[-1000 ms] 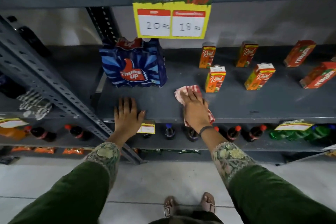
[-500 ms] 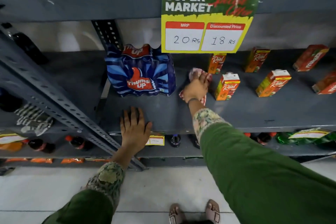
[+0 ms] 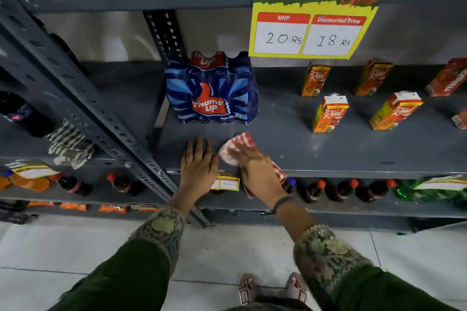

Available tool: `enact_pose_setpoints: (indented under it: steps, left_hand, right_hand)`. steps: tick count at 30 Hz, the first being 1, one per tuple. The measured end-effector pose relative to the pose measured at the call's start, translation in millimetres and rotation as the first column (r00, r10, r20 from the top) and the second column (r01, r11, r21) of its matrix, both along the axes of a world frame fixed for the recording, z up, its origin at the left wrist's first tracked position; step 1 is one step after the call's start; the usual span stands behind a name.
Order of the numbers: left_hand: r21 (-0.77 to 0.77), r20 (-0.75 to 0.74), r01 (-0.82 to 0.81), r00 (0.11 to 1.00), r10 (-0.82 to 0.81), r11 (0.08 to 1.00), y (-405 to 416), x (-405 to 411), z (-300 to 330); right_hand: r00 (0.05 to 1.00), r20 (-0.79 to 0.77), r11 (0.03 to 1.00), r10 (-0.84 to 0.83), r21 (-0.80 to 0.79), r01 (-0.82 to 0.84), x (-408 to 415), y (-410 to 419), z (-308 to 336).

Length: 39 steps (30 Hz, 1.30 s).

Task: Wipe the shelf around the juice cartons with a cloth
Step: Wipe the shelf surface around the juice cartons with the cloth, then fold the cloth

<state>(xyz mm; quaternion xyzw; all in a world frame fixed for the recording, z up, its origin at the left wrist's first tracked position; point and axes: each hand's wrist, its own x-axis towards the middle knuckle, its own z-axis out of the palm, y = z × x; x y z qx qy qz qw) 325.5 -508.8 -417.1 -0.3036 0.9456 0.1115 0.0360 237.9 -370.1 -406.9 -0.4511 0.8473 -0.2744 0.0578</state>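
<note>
A grey metal shelf carries several orange Real juice cartons; the nearest carton stands upright in the middle, another to its right, two more behind. My right hand presses a red-and-white checked cloth flat on the shelf's front edge, left of the cartons and apart from them. My left hand rests flat, fingers spread, on the shelf edge just left of the cloth.
A blue Thums Up bottle pack stands behind my hands. A yellow price sign hangs from the shelf above. Dark soda bottles lie on the lower shelf. A slanted perforated upright stands at left.
My right hand drew the cloth back from between the pack and the cartons to the shelf's front edge, close to my left hand. The left hand stayed put.
</note>
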Motion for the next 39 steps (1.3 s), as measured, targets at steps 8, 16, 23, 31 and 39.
enact_pose_setpoints:
  steps: [8,16,23,31,39]
  left_hand:
    - [0.29,-0.055,-0.095,0.992,0.116,0.952,-11.1,6.8,22.3]
    - [0.856,-0.211,-0.139,0.786,0.581,0.499,-20.4,2.7,34.1]
    - [0.811,-0.307,-0.136,0.73,0.611,0.569,-4.1,19.5,36.8]
    - [0.786,-0.432,0.069,0.773,0.465,0.615,69.7,53.5,52.7]
    - [0.904,-0.203,0.067,0.936,0.286,0.422,225.0,23.9,64.1]
  right_hand:
    - [0.952,0.052,0.946,-0.301,0.147,0.29,-44.2,4.3,1.1]
    - [0.98,-0.066,0.981,0.187,-0.032,-0.189,-4.0,-6.1,-5.5]
    - [0.994,0.064,0.994,0.093,0.058,-0.096,-10.7,-22.4,13.5]
    - [0.359,0.892,0.961,0.275,-0.243,-0.132,12.5,83.4,34.1]
    - [-0.34,0.92,0.961,0.194,-0.109,0.255,-20.8,246.1,47.3]
